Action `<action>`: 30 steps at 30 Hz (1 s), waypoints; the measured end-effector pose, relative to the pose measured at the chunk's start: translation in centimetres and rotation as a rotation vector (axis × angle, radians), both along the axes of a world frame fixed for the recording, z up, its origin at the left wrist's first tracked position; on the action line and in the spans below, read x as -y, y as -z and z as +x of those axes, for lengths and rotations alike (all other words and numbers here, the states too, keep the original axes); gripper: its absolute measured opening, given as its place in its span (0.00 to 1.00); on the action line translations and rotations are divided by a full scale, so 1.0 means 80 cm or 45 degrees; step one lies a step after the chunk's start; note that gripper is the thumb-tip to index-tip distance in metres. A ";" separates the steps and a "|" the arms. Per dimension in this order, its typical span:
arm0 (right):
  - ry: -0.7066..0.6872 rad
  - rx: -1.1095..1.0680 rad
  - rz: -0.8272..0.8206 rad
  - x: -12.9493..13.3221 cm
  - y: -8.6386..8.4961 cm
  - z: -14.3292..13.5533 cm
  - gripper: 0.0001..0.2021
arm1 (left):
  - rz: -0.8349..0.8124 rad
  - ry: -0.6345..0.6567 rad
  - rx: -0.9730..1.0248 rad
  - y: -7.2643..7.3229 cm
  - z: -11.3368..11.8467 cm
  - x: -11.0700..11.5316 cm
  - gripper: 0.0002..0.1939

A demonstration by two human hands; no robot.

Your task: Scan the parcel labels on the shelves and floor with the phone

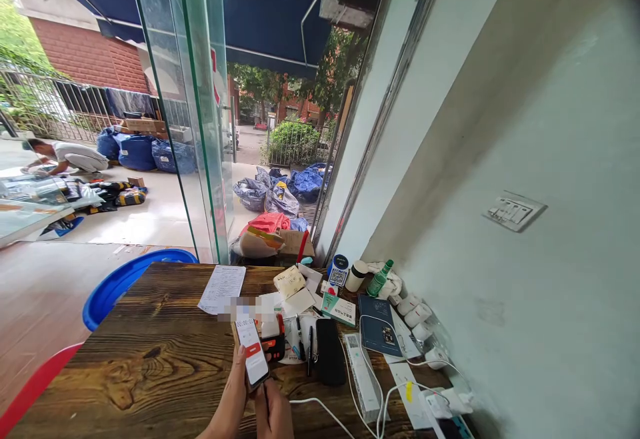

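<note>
Both hands hold a smartphone (251, 351) with a lit white screen and a red button, low over the dark wooden table (165, 352). My left hand (231, 399) grips its left edge, thumb at the side. My right hand (274, 412) supports the phone's lower end from below. A black cable runs from the phone's base over my right hand. Just right of the phone lie a red-and-black device (275, 345), two pens (304, 340) and a black case (330, 360).
Papers (222, 288), small boxes, a green bottle (380, 278), a dark notebook (379, 333), a power strip (363, 377) and white chargers crowd the table's right side by the wall. A blue basin (120, 282) sits left. Beyond the glass door (187, 112), a person crouches among blue bags.
</note>
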State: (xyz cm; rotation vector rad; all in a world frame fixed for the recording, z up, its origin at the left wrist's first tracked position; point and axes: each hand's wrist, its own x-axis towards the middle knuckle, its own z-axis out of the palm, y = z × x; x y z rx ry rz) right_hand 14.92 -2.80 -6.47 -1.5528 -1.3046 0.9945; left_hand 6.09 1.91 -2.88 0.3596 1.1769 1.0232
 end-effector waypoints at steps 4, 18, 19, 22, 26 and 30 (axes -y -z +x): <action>0.028 0.014 0.021 0.003 -0.005 0.000 0.33 | 0.028 -0.163 0.137 -0.029 0.004 -0.003 0.31; 0.230 -0.014 -0.257 -0.086 -0.104 0.182 0.61 | 0.288 -0.020 0.373 -0.160 -0.043 0.046 0.57; 0.147 -0.063 -0.258 -0.085 -0.114 0.175 0.61 | 0.306 0.023 0.388 -0.162 -0.042 0.051 0.59; -0.170 -0.249 -0.225 -0.068 -0.146 0.133 0.48 | 0.294 0.113 0.358 -0.159 -0.035 0.064 0.61; -0.365 -0.644 -0.177 -0.040 -0.175 0.067 0.33 | 0.329 0.100 0.415 -0.133 -0.033 0.076 0.62; -0.221 -0.958 -0.247 -0.029 -0.177 0.025 0.31 | 0.391 -0.008 0.582 -0.090 -0.040 0.086 0.52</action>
